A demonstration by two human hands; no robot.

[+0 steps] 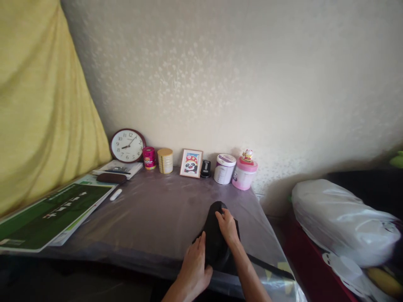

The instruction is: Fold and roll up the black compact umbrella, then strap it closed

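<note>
A black soft bag [215, 239] lies near the front right of the table, and its dark strap [270, 267] trails off to the right. My left hand [194, 261] grips the bag's near left side, with the fingers along its edge and the thumb low at the near end. Higher up, my right hand [227, 226] is closed on the bag's far right part, fingers bent over the fabric. The underside of the bag and any opening in it are hidden or too dark to make out.
Along the wall stand a clock [128, 145], a magenta canister [149, 158], a yellow-lidded jar [165, 161], a panda picture frame [191, 163], a white-purple tub [224, 169] and a pink tub [244, 175]. A green board [56, 216] lies left; a plastic bag [340, 222] sits right.
</note>
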